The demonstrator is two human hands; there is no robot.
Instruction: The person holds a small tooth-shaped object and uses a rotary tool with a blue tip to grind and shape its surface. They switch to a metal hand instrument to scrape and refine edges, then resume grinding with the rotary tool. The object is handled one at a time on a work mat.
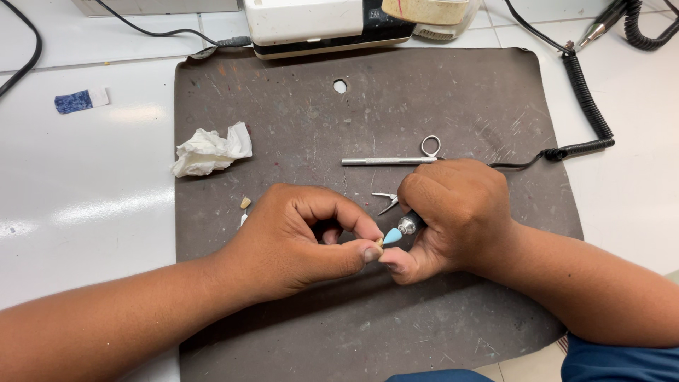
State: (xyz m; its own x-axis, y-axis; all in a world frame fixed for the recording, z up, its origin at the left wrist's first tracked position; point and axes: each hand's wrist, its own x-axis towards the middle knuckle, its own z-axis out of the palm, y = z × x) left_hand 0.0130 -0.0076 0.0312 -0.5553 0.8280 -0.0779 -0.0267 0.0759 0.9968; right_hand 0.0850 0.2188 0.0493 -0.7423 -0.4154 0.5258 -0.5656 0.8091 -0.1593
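A person's two bare hands meet over a scuffed dark rubber work mat on a white bench. The left hand pinches a tiny pale tooth-like piece between thumb and forefinger, its other fingers curled under. The right hand is closed in a fist around a rotary handpiece, whose light-blue cone-shaped polishing tip touches the small piece at the centre of the mat. A black cord leaves the right hand and joins a coiled black cable that climbs the right edge of the mat.

Just beyond the knuckles lie a slim metal rod-shaped tool, a small metal ring touching its far end, and a little pair of metal tweezers. A crumpled white tissue sits on the mat's left edge, with another small pale tooth-like piece near the left hand. A white machine housing stands at the mat's far edge, and a blue-and-white scrap lies well apart on the bench.
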